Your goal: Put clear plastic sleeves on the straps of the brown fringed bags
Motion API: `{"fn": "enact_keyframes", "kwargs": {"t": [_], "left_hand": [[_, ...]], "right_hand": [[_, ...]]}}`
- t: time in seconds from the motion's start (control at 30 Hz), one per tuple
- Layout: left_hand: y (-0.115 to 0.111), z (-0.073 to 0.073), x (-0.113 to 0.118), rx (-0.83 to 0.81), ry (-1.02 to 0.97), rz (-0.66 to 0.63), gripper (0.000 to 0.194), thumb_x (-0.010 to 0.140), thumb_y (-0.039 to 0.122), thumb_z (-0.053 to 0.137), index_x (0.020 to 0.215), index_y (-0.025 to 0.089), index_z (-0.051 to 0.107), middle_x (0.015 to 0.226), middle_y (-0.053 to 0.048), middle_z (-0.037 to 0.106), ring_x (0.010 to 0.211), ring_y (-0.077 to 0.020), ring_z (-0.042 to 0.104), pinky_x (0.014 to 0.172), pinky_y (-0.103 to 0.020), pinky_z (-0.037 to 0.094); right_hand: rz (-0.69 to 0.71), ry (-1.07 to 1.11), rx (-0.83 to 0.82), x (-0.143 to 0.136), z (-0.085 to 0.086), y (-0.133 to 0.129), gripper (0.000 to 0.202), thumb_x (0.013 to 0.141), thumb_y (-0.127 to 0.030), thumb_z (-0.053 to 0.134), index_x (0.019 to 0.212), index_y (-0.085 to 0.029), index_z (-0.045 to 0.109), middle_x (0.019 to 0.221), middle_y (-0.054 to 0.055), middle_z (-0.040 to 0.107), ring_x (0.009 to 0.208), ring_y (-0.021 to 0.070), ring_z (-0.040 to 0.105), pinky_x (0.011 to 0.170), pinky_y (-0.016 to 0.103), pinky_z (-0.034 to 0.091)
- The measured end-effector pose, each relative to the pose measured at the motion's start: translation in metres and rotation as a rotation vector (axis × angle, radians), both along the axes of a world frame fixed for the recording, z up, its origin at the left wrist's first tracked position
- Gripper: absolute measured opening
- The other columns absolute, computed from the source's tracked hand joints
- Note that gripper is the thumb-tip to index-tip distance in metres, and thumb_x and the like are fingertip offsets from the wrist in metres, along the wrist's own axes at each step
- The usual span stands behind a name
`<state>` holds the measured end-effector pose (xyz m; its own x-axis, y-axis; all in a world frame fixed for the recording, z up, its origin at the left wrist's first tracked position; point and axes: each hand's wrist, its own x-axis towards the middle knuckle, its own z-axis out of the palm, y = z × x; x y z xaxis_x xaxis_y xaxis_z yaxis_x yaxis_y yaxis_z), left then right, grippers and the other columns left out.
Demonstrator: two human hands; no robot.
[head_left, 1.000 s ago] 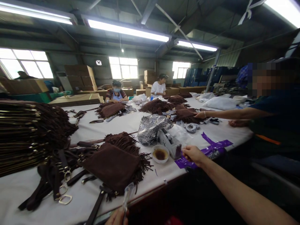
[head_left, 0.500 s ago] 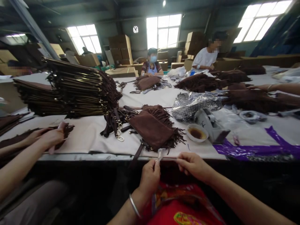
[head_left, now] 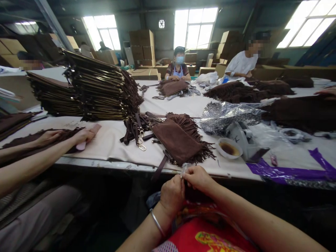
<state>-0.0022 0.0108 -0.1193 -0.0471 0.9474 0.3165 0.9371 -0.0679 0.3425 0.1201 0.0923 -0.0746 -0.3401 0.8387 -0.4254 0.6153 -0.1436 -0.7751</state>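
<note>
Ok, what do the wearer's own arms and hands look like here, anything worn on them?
Both forearms are bare, with no sleeves or gloves showing. The left hand has a thin silver bangle at the wrist. The right hand shows no ring, watch or band.

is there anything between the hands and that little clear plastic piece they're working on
No, nothing visible. The left hand and right hand are pressed together below the table edge, both pinching the small clear plastic piece directly in their fingertips. The brown fringed bag lies just beyond on the table, apart from them.
</note>
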Motion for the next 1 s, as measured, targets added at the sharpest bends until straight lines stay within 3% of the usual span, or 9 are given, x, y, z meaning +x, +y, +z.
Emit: {"fn": "enact_keyframes", "kwargs": {"t": [0.1,0.17,0.27,0.43,0.6,0.73,0.87,1.0], "left_hand": [[-0.003,-0.008,-0.001,0.121,0.005,0.009,0.028,0.096,0.026,0.041,0.119,0.012,0.049,0.075,-0.006,0.069,0.061,-0.0207,0.065,0.052,-0.029,0.044],[-0.004,-0.009,-0.003,0.158,0.007,-0.04,0.034,0.096,0.023,0.04,0.127,0.012,0.044,0.081,-0.008,0.07,0.064,-0.0209,0.066,0.055,-0.029,0.046],[-0.005,-0.004,-0.005,0.09,-0.094,-0.092,0.026,0.096,0.022,0.037,0.114,0.016,0.055,0.086,-0.009,0.07,0.07,-0.02,0.066,0.06,-0.028,0.048],[-0.001,0.016,-0.004,-0.065,-0.537,-0.07,0.027,0.096,0.025,0.038,0.09,0.02,0.064,0.085,-0.007,0.068,0.078,-0.0179,0.062,0.072,-0.028,0.045],[0.004,0.016,0.003,-0.28,-1.09,0.019,0.028,0.088,0.036,0.049,0.073,0.017,0.062,0.058,0.001,0.053,0.051,-0.0112,0.045,0.052,-0.024,0.034],[0.005,0.012,0.009,-0.392,-1.487,0.051,0.029,0.082,0.041,0.056,0.068,0.016,0.056,0.054,0.006,0.043,0.042,-0.0054,0.028,0.043,-0.021,0.022],[0.005,0.015,0.008,-0.494,-1.746,0.04,0.028,0.077,0.041,0.064,0.073,0.015,0.056,0.057,0.006,0.04,0.043,-0.003,0.023,0.041,-0.019,0.017],[0.001,0.033,0.011,-0.578,-1.834,0.149,0.029,0.075,0.04,0.07,0.07,0.016,0.055,0.055,0.007,0.037,0.04,-0.0023,0.023,0.038,-0.017,0.021]], "right_hand": [[-0.012,-0.022,-0.001,-0.002,-0.001,0.001,0.021,0.077,-0.025,0.057,0.058,-0.018,0.057,0.045,-0.003,0.057,0.032,0.0076,0.045,0.032,0.016,0.03],[-0.021,-0.029,0.011,-0.003,-0.001,0.0,0.021,0.077,-0.025,0.057,0.058,-0.018,0.057,0.044,-0.003,0.056,0.032,0.0078,0.045,0.031,0.017,0.03],[-0.024,-0.011,0.012,-0.002,0.0,-0.002,0.021,0.077,-0.025,0.056,0.058,-0.018,0.057,0.045,-0.003,0.057,0.032,0.0077,0.045,0.031,0.017,0.029],[-0.014,0.1,-0.02,0.006,-0.005,-0.01,0.018,0.078,-0.025,0.054,0.065,-0.016,0.061,0.056,0.0,0.065,0.037,0.0066,0.048,0.036,0.016,0.032],[-0.047,0.124,0.105,0.014,-0.021,-0.017,0.016,0.077,-0.024,0.054,0.067,-0.016,0.063,0.057,0.0,0.066,0.04,0.0082,0.05,0.04,0.019,0.033],[-0.115,0.2,0.145,0.014,-0.029,-0.022,0.014,0.074,-0.023,0.054,0.065,-0.016,0.062,0.058,0.001,0.067,0.05,0.0116,0.056,0.048,0.021,0.038],[-0.168,0.326,0.088,0.009,-0.036,-0.02,0.009,0.073,-0.022,0.055,0.069,-0.017,0.06,0.058,0.0,0.065,0.054,0.0135,0.059,0.053,0.022,0.042],[-0.187,0.341,0.13,0.006,-0.031,-0.022,0.01,0.075,-0.018,0.054,0.07,-0.016,0.062,0.058,-0.001,0.063,0.054,0.0116,0.057,0.053,0.022,0.04]]}}
